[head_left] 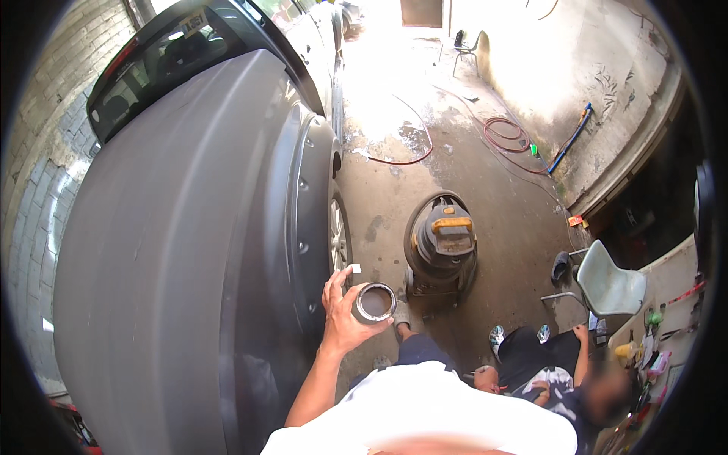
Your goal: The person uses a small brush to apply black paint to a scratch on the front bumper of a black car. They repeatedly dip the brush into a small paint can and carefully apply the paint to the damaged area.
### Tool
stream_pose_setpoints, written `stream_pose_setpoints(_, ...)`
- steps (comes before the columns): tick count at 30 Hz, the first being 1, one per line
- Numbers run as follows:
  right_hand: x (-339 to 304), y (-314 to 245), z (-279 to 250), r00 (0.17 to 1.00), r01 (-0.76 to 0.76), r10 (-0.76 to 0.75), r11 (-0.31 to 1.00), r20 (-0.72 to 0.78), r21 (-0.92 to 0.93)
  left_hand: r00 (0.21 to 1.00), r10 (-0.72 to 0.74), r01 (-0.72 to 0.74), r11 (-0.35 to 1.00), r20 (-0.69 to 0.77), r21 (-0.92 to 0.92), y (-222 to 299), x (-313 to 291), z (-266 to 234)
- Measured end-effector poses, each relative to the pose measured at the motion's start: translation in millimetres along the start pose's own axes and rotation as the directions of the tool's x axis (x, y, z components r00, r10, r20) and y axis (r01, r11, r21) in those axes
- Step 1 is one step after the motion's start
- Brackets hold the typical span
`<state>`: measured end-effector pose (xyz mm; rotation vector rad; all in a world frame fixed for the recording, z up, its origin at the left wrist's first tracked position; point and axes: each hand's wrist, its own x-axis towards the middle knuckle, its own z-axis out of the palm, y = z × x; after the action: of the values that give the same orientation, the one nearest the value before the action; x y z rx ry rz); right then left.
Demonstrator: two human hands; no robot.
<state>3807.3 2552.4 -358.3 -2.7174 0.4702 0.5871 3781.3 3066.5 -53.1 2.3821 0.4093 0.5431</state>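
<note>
My left hand is closed around an open round cup with a pale rim. Grey-brown liquid stands inside it, like paint. A small white piece shows at a fingertip of this hand; how it is held is unclear. Close by on the left is the large dull grey rear panel of a dark car. What looks like my right hand is low beside my white shirt, its fingers curled. Whatever may be in them is too small to make out.
A wheeled vacuum cleaner stands on the floor ahead. Red hose lies coiled along the right wall. To the right are a pale chair, a seated person and a surface with many small tools.
</note>
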Motion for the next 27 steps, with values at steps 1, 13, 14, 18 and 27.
stream_pose_setpoints(1,21,-33,0,0.999,0.006,-0.005,1.0,0.037,-0.022,1.0,0.004,-0.004,1.0,-0.005,-0.002,-6,28,2)
stream_pose_setpoints(13,316,-466,-72,0.863,0.505,-0.487,0.838,-0.135,0.206,0.999,-0.033,0.033,0.999,0.024,-0.014,-36,251,-8)
stream_pose_setpoints(14,331,-495,-78,0.831,0.554,-0.533,0.817,-0.157,0.161,1.0,-0.017,0.017,1.0,0.018,-0.015,-40,266,-11)
stream_pose_setpoints(18,367,-579,-83,0.797,0.6,-0.582,0.794,-0.162,0.099,0.998,-0.035,0.035,0.999,0.049,-0.008,-63,318,-20)
stream_pose_setpoints(27,375,-625,-49,0.842,0.538,-0.538,0.843,0.026,0.005,0.995,-0.049,0.051,0.999,0.085,-0.02,-111,443,-13)
